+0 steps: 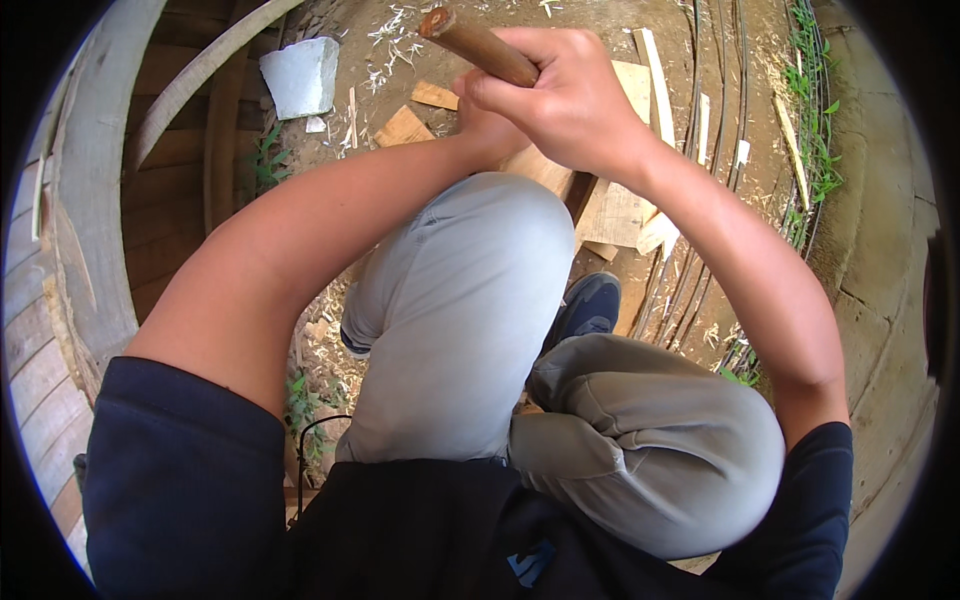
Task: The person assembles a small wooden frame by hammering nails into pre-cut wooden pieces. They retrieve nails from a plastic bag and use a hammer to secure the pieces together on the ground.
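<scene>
My right hand (575, 95) is closed round a thick, round wooden handle (485, 50). Its brown end points up and to the left, and whatever joins its other end is hidden by the hand. Just behind and left of it, my left hand (488, 135) is low over the wood, its fingers mostly covered by my right hand. Below the hands lies a pale piece of wood (540, 170), partly behind my knee. Beside it, a dark, narrow strip (579, 193) shows next to a light board (613, 212); I cannot tell what the strip belongs to.
Small wood offcuts (404, 128) and curled shavings (392, 40) litter the dirt ground. A whitish stone block (300, 78) sits at the far left. Thin dark rods or cables (690, 270) run along the right, beside a concrete edge (880, 200). My shoe (588, 308) is near the boards.
</scene>
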{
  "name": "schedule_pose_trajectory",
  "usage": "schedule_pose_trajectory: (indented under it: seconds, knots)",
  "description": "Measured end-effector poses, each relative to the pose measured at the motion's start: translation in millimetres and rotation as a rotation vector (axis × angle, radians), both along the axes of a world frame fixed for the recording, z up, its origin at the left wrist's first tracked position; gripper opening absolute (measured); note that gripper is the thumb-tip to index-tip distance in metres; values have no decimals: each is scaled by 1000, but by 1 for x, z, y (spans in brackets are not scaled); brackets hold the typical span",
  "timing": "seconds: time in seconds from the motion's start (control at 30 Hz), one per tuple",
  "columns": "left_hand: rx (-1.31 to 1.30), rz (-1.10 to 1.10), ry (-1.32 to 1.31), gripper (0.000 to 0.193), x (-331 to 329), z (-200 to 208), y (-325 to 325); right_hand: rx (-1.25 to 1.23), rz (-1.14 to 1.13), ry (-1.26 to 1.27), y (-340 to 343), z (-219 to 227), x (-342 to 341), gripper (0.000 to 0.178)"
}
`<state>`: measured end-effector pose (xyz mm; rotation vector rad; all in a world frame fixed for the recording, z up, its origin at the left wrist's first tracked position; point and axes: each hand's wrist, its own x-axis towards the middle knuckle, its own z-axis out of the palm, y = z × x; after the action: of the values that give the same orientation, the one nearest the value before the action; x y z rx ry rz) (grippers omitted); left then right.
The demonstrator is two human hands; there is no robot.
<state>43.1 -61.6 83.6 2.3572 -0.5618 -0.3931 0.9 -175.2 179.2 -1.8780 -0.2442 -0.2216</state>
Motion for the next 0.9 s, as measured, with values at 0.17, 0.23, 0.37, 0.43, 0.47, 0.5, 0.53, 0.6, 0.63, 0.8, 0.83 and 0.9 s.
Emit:
schedule_pose_trajectory:
  seconds: [0.17,0.23,0.37,0.43,0.47,0.5,0.53,0.6,0.63,0.8,0.83,0.9]
  knots:
    - [-30,-23,14,31,0,-1,2,47,-7,36,-2,6,-8,24]
    - [-45,-17,25,31,1,-3,-1,78,-13,81,-2,8,-10,23]
    - [-58,69,141,32,-3,-4,2,25,-6,92,-4,14,-11,21]
    - [3,44,132,34,0,-6,2,28,-8,104,-5,16,-15,21]
    - [62,-2,66,35,3,-8,2,34,-7,97,-6,15,-16,22]
    - [122,-46,-1,36,6,-10,2,41,-6,91,-6,12,-17,22]
    - [84,-47,-3,38,5,-15,2,43,-8,87,-8,14,-18,22]
    - [18,-35,-23,42,8,-22,4,-6,4,136,-10,25,-11,23]
    - [137,72,79,39,7,-21,-7,34,4,162,-9,22,-7,24]
    - [-3,21,-267,26,4,-31,-4,22,361,487,-21,37,23,34]
    - [31,24,-386,22,4,-38,-3,22,370,500,-18,45,28,37]
    - [265,-115,-255,19,13,-50,-6,142,373,490,-9,49,30,40]
